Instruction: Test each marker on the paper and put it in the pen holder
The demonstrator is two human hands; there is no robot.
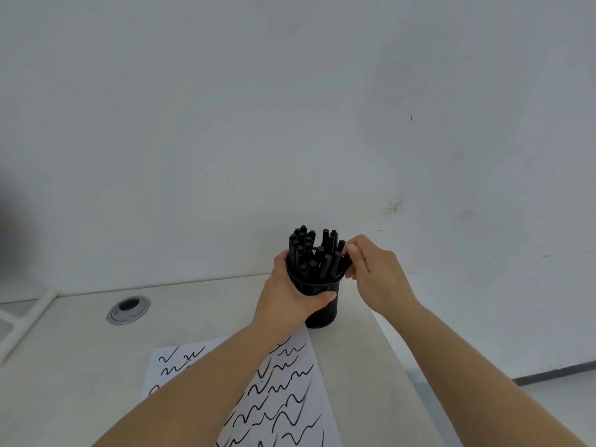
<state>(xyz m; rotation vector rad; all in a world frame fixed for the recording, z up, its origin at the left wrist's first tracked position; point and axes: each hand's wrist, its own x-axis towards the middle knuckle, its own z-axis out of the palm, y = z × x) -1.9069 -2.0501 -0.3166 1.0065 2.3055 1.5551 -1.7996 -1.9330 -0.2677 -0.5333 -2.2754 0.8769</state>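
Note:
A black mesh pen holder stands near the back of the desk, packed with several black markers standing upright. My left hand wraps around the holder's upper wall from the left. At the holder's right rim my right hand pinches a black marker that leans among the others. A white paper covered with black wavy test strokes lies in front of the holder, partly hidden under my left forearm.
A round metal cable grommet is set in the desk at the back left. The desk's right edge runs close beside the holder, with floor beyond. A white wall rises right behind the desk.

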